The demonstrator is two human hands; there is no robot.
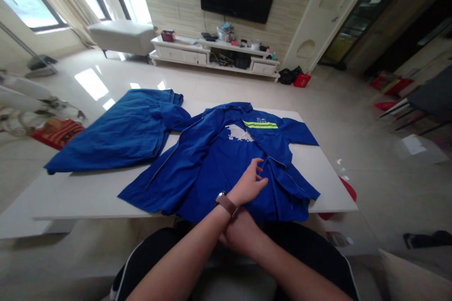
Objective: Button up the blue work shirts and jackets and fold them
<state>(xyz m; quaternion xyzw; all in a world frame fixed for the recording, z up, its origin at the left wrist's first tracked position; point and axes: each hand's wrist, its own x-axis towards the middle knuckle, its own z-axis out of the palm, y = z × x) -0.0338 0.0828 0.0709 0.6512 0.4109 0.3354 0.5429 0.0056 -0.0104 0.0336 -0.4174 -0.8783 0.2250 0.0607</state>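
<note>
A blue work jacket (226,164) lies spread on the white table with its front open, showing a pale print inside. A yellow-green reflective stripe (261,125) crosses its chest on the right side. Over the lower part of the jacket is my left hand (250,181), fingers apart and nothing in them; whether it touches the cloth I cannot tell. A brown-strapped watch (227,203) is on that wrist. My right hand (240,230) crosses beneath the left wrist at the jacket's near hem, blurred, its fingers hidden. Left of the jacket lies folded blue cloth (120,131).
The white table (332,188) has its near edge just before my legs. Beyond it stand a low white TV cabinet (180,54) and a pale bench (122,35). A red bag (302,80) sits on the floor at the back right.
</note>
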